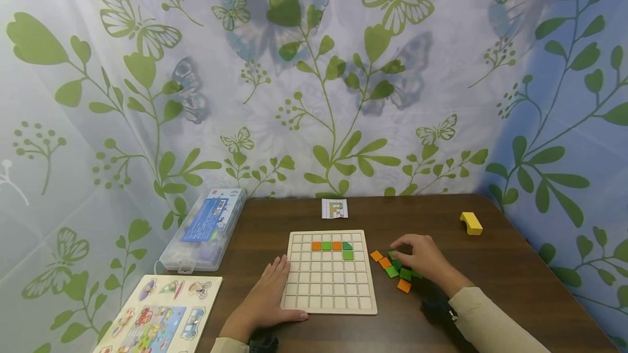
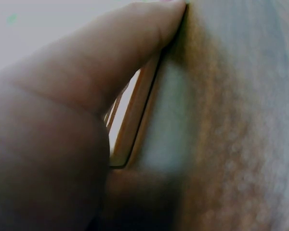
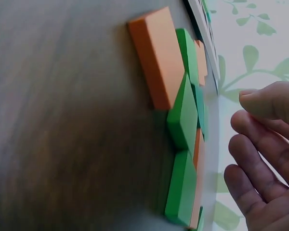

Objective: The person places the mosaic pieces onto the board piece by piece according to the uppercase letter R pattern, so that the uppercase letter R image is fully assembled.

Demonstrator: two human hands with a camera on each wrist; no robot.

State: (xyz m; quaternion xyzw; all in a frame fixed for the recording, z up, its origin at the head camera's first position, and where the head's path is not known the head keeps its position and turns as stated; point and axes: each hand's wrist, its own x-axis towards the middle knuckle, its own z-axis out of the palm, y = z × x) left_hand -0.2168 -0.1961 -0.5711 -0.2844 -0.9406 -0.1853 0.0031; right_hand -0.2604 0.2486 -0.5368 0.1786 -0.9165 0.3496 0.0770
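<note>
A pale wooden grid board (image 1: 326,282) lies on the table, with a row of square tiles near its top: orange (image 1: 316,246), green (image 1: 326,245), orange (image 1: 336,245), then a dark green rounded piece (image 1: 347,245). Below that piece sits a light green tile (image 1: 348,255). My left hand (image 1: 265,296) rests along the board's left side, its thumb by the lower left corner. To the right of the board, my right hand (image 1: 423,257) hovers over several loose orange and green tiles (image 1: 404,286). In the right wrist view its fingers (image 3: 245,151) are loosely bent, with nothing visible between them.
A small picture card (image 1: 334,208) lies behind the board. At the left are a clear plastic case (image 1: 196,257) with a blue label and a wooden picture puzzle (image 1: 211,287). A yellow arch block (image 1: 471,223) lies at the far right. Behind the table hangs a leaf-print curtain (image 1: 304,151).
</note>
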